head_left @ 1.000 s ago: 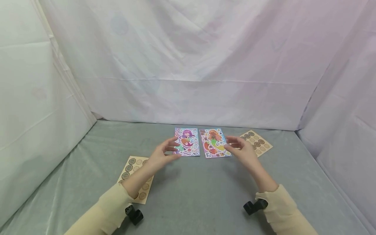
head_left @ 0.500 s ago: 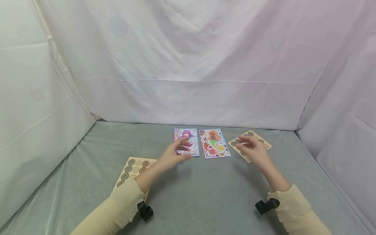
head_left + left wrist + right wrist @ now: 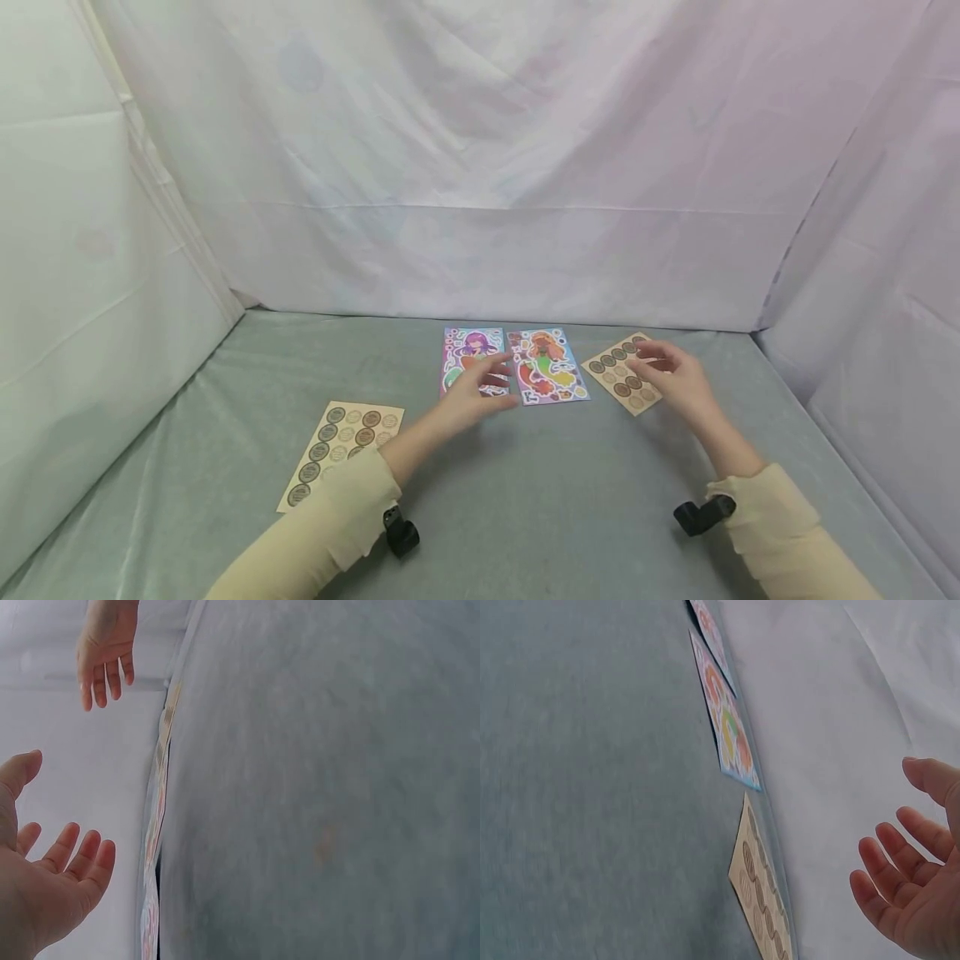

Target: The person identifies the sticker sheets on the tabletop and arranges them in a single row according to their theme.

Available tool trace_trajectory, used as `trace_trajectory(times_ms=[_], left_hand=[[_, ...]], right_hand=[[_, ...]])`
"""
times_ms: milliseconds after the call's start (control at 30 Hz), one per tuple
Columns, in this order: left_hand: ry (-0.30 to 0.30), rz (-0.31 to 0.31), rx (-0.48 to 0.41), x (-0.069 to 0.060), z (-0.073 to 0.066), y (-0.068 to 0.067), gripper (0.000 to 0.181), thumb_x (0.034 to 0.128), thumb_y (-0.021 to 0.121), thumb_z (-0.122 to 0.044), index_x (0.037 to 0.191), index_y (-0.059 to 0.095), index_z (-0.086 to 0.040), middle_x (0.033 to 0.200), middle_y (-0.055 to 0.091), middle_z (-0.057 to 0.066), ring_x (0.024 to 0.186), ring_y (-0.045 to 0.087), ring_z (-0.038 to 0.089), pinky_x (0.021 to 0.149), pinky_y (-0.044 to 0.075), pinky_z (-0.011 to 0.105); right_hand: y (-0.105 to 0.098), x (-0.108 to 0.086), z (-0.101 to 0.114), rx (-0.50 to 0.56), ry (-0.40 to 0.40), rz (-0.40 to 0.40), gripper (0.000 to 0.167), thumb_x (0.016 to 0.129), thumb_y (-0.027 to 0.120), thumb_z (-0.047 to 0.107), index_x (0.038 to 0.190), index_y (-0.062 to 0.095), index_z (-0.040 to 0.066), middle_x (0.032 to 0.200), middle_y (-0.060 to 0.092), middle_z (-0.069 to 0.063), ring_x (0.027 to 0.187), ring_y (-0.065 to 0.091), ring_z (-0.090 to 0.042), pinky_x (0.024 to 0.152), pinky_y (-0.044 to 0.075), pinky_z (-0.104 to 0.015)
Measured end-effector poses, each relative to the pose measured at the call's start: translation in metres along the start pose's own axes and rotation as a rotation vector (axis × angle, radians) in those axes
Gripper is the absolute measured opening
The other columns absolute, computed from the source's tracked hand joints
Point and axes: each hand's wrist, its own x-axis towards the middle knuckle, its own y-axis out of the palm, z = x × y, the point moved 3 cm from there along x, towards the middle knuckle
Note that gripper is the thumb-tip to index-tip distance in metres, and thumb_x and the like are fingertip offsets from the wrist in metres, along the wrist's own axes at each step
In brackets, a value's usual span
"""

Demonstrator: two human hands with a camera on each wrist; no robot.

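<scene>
My left hand [image 3: 468, 400] hovers above the table in front of the purple-haired mermaid sticker sheet [image 3: 455, 354], covering part of it. Its fingers are relaxed and hold nothing. To the right of that sheet lies an orange-haired mermaid sticker sheet [image 3: 547, 367], untouched. Over the right side of a tan sheet of round stickers [image 3: 618, 375] floats my right hand [image 3: 678, 383], its fingers loosely bent and apart from the paper. In the right wrist view the right hand [image 3: 922, 877] shows nothing in its fingers. Another tan sheet of round stickers [image 3: 322, 450] lies at the left, partly under the left sleeve.
A grey cloth covers the table [image 3: 540, 500]. White fabric [image 3: 480, 167] hangs behind it and along both sides. A black camera [image 3: 401, 532] sits on the left wrist, and another black camera [image 3: 703, 515] on the right.
Both hands have moved to the right through the air. The left hand has come over the purple-haired mermaid sheet, and the right one over the far tan sheet. The sheets lie where they were.
</scene>
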Motion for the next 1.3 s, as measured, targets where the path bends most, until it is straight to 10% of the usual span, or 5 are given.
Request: trace_trajectory(times_ms=[267, 567, 867, 1300], left_hand=[[-0.018, 0.034, -0.015, 0.008, 0.002, 0.020, 0.066, 0.0830, 0.075, -0.012, 0.142, 0.045, -0.010, 0.127, 0.055, 0.018, 0.114, 0.055, 0.032, 0.092, 0.049, 0.041], [-0.028, 0.061, -0.021, 0.018, 0.000, 0.035, 0.067, 0.0842, 0.075, -0.017, 0.143, 0.043, -0.010, 0.125, 0.057, 0.016, 0.113, 0.056, 0.028, 0.092, 0.048, 0.037], [-0.042, 0.074, -0.066, 0.029, 0.001, 0.049, 0.068, 0.0835, 0.075, -0.014, 0.143, 0.043, -0.010, 0.124, 0.058, 0.016, 0.112, 0.057, 0.027, 0.085, 0.051, 0.029], [-0.086, 0.065, -0.086, 0.047, 0.007, 0.070, 0.069, 0.0831, 0.075, -0.016, 0.143, 0.042, -0.007, 0.124, 0.058, 0.015, 0.109, 0.058, 0.024, 0.086, 0.050, 0.029]], right_hand=[[-0.010, 0.009, -0.021, -0.015, -0.003, -0.018, 0.050, 0.094, 0.063, 0.029, 0.130, 0.053, -0.003, 0.123, 0.057, -0.025, 0.108, 0.055, -0.035, 0.075, 0.043, -0.014], [-0.018, 0.017, -0.040, -0.018, 0.011, -0.036, 0.055, 0.091, 0.066, 0.034, 0.131, 0.054, -0.002, 0.118, 0.059, -0.023, 0.087, 0.051, 0.006, 0.071, 0.044, -0.014], [-0.021, 0.025, -0.048, -0.040, 0.046, -0.028, 0.054, 0.095, 0.059, 0.033, 0.131, 0.050, -0.007, 0.125, 0.054, -0.027, 0.110, 0.054, -0.037, 0.075, 0.043, -0.021], [-0.024, 0.039, -0.075, 0.000, 0.146, -0.054, 0.064, 0.094, 0.062, 0.034, 0.139, 0.041, -0.006, 0.134, 0.045, -0.029, 0.120, 0.045, -0.043, 0.092, 0.041, -0.048]])
